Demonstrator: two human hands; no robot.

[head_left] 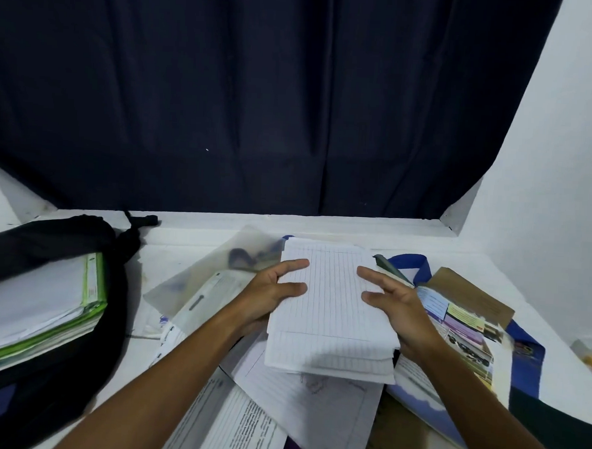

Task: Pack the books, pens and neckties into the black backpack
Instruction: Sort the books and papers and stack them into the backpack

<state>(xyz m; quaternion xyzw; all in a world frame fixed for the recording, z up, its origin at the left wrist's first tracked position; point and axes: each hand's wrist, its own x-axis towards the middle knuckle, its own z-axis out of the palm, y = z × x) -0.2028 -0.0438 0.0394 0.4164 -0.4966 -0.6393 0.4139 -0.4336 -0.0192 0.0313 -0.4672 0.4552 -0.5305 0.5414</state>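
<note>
Dark navy curtain point(260, 95) hanging in soft vertical folds across the back. Below it, white tabletop point(190, 243), flat and matte, scuffed in places. At left, black backpack point(40, 365) lying open, limp fabric, stuffed with a thick stack of books point(36, 313), white page edges and glossy green covers. Centre right, loose heap of printed sheets point(239, 424) and a colourful glossy booklet point(460, 329), with a blue necktie point(524, 353) trailing under it as a flat ribbon. Frosted plastic folder point(216, 271), translucent. On top, a lined paper stack point(331, 312), rectangular, edges uneven, clamped between both palms: left hand point(266, 298) fingers spread over the left edge, right hand point(403, 312) fingers splayed over the right edge.
</note>
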